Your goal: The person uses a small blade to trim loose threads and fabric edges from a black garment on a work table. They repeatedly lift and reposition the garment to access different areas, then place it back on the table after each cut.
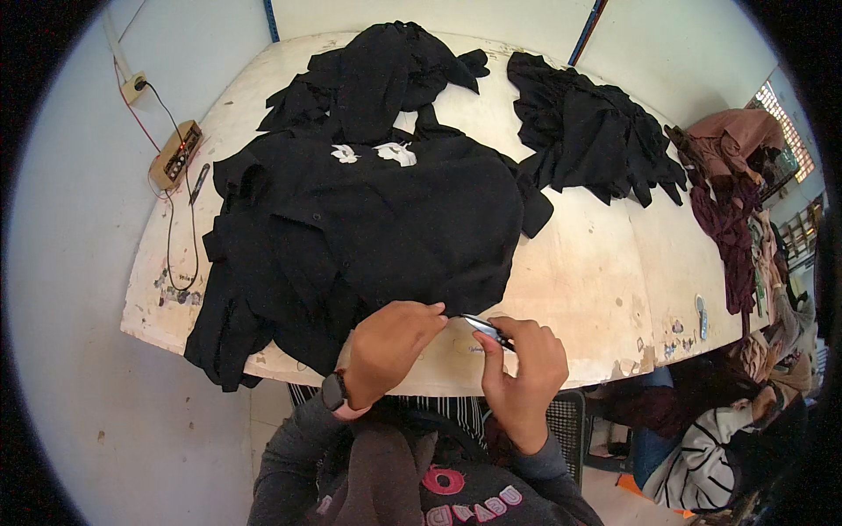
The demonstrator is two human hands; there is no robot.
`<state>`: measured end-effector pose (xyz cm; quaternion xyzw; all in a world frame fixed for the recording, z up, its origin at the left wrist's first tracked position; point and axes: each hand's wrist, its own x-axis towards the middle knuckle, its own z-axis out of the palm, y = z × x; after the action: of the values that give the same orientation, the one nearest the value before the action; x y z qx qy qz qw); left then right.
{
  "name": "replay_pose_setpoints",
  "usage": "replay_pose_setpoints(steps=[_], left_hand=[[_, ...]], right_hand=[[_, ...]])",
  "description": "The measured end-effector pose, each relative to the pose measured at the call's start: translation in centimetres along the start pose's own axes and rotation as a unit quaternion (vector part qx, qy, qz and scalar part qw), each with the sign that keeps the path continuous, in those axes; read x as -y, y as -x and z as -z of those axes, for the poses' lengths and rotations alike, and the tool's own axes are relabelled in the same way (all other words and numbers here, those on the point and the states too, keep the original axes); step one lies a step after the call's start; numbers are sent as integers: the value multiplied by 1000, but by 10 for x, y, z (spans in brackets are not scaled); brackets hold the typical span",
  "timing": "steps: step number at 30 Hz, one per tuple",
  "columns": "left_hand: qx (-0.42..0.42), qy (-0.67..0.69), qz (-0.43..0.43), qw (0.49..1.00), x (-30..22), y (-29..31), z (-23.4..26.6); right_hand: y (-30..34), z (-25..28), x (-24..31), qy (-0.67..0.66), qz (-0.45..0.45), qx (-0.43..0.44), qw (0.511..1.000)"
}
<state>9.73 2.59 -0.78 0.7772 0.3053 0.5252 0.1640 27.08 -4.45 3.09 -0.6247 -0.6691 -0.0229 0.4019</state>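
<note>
The black garment (pixel 368 228) lies spread on the worktop (pixel 596 272), its hem pinched by the left hand (pixel 390 346) fingers. The right hand (pixel 522 368) grips small snips (pixel 484 328) (blades near the hem) at the worktop's front edge; bare surface lies right of the fingers.

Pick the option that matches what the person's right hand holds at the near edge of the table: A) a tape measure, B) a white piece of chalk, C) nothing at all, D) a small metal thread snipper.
D: the right hand has its grip closed on a small silvery thread snipper, its tip pointing at the hem of the black garment that the left hand pinches.
</note>
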Motion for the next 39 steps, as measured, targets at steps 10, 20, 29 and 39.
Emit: replay_pose_setpoints(steps=[10,20,29,39], left_hand=[[-8,454,402,795,-3,-11,3],[52,437,413,798,-4,-9,3],[49,423,390,817,-13,-10,-5],[43,381,365,849,-16,-3,-8]], right_hand=[[-11,-7,-8,-105,-12,-20,994],[-14,-12,-10,-33,56,-24,998],[-16,-13,-15,-183,20,-28,982],[-29,-27,-53,6,53,-111,992]])
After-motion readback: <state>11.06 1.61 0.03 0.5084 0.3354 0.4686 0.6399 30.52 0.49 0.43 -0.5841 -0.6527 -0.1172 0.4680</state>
